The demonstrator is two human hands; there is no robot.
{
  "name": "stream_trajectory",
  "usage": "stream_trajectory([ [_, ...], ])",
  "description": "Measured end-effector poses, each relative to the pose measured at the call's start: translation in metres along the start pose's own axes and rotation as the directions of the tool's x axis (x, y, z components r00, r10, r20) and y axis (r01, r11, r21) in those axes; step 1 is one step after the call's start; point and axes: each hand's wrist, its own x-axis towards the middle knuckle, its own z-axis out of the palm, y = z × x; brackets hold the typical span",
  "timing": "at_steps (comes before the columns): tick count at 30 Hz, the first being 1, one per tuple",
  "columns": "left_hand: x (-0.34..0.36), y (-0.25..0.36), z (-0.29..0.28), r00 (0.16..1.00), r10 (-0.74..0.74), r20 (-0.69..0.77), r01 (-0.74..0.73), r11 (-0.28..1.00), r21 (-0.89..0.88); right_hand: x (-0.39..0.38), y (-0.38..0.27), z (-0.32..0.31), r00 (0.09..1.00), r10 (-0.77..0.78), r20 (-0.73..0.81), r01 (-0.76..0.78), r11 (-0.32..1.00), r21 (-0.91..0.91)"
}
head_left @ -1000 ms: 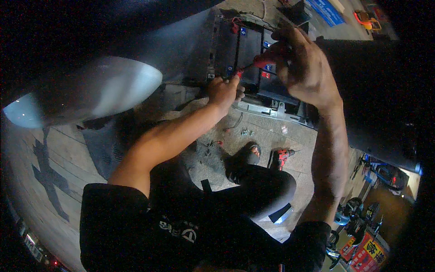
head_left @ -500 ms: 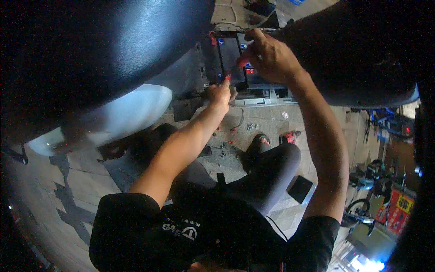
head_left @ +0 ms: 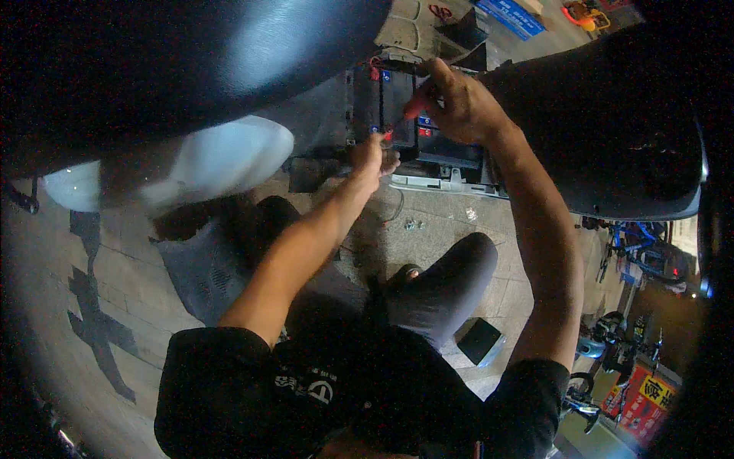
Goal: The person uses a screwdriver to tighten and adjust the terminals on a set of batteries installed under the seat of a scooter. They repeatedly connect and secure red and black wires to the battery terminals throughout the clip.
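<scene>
While left hand [head_left: 373, 157] pinches battery [head_left: 413, 126] edge, right hand [head_left: 459, 107] grips red-handled tool [head_left: 417, 105]; tight bay.

- Dark scooter body panels [head_left: 191, 69] crowd the left and the black seat [head_left: 627, 130] the right of the battery bay [head_left: 413, 130].
- Open paved floor [head_left: 428, 229] lies below, dotted with small screws [head_left: 413, 224].

L hand [head_left: 372, 155] sits at the lower edge of a black battery [head_left: 405, 122] inside an open scooter compartment, fingers curled by a red terminal. R hand [head_left: 459, 103] grips a red-handled tool [head_left: 415, 107] over the battery top. Small screws [head_left: 413, 224] lie on the paved floor [head_left: 115, 283] below.
</scene>
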Motion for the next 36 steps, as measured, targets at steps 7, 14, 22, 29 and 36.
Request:
stream_trajectory([
  [7,0.002,-0.007,-0.009,0.99,0.135,0.029,-0.138,0.973,0.186,0.002,0.0,-0.002,0.998,-0.047,-0.029,0.046,0.999,-0.02],
  [14,0.041,-0.031,-0.035,0.714,0.68,-0.167,-0.431,0.614,0.661,-0.008,-0.002,-0.01,0.987,0.158,0.032,-0.15,0.973,-0.177],
  [22,0.022,-0.03,-0.015,0.26,0.954,0.152,-0.388,-0.042,0.921,-0.018,0.011,0.001,0.994,-0.101,-0.041,0.106,0.982,0.158],
  [29,-0.013,-0.007,0.01,0.447,0.883,0.146,-0.225,-0.047,0.973,-0.014,0.004,0.001,0.983,0.159,-0.089,-0.166,0.983,-0.077],
  [36,-0.011,-0.01,0.004,0.439,0.889,0.134,-0.253,-0.021,0.967,-0.013,0.01,0.002,0.999,-0.024,-0.037,0.026,0.998,0.062],
])
